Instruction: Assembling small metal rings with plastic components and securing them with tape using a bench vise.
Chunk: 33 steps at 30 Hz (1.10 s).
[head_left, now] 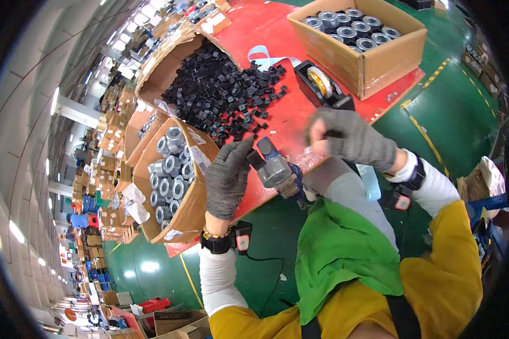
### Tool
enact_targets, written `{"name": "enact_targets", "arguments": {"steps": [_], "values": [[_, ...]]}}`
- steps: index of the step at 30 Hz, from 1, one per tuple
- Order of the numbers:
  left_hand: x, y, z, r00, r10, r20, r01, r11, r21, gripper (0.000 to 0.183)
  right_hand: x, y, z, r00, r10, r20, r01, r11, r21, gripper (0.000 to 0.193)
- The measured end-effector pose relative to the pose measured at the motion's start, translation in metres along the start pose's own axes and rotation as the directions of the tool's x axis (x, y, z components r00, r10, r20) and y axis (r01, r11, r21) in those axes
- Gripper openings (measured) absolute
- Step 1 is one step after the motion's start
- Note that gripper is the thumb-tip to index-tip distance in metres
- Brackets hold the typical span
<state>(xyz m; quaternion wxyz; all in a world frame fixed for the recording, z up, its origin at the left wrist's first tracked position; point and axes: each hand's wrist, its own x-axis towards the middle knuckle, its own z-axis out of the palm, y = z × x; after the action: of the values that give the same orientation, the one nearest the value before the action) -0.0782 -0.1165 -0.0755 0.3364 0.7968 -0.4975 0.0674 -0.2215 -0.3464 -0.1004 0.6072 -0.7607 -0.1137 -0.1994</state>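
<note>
My left hand point(229, 179), in a grey knit glove, has its fingers together at a small black plastic part point(255, 160). That part sits against the side of a silver-grey metal cylinder point(275, 172), which rests at the table's near edge in a blue and grey holder point(292, 183). To the right, my right hand point(353, 138) is raised above the table edge, gloved with bare fingertips showing. Its fingers are curled in and blurred by motion; whatever they may hold is hidden. Beyond it stands a black tape dispenser point(322, 85) with a roll of tape.
Small black parts point(215, 85) spill from a tipped carton onto the red table point(249, 25). An open carton point(178, 183) of silver cylinders stands at the left, another carton point(373, 70) with several cylinders at the far right. A pale blue strip point(260, 53) lies behind the dispenser.
</note>
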Motion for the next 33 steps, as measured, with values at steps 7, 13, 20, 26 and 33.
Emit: {"name": "enact_targets", "arguments": {"steps": [7, 13, 20, 26, 33], "values": [[-0.012, 0.038, -0.008, 0.985, 0.102, 0.139, -0.133, 0.962, 0.238, 0.034, 0.02, -0.017, 0.044, 0.992, -0.091, 0.086, 0.086, 0.994, 0.064, 0.014], [-0.02, 0.037, -0.006, 0.972, 0.212, 0.102, -0.228, 0.958, 0.175, 0.038, 0.011, -0.019, 0.053, 0.981, -0.191, 0.031, 0.193, 0.979, -0.065, 0.013], [-0.025, 0.041, -0.003, 0.981, 0.156, 0.111, -0.173, 0.972, 0.158, 0.039, 0.007, -0.016, 0.061, 0.971, -0.228, -0.071, 0.217, 0.966, -0.14, 0.014], [-0.028, 0.04, 0.0, 0.983, 0.147, 0.114, -0.167, 0.968, 0.187, 0.039, 0.003, -0.02, 0.063, 0.992, -0.113, -0.051, 0.105, 0.986, -0.128, 0.021], [-0.029, 0.042, 0.003, 0.981, 0.171, 0.095, -0.183, 0.975, 0.127, 0.038, 0.014, -0.026, 0.057, 0.999, 0.046, 0.01, -0.045, 0.994, -0.099, 0.04]]}}
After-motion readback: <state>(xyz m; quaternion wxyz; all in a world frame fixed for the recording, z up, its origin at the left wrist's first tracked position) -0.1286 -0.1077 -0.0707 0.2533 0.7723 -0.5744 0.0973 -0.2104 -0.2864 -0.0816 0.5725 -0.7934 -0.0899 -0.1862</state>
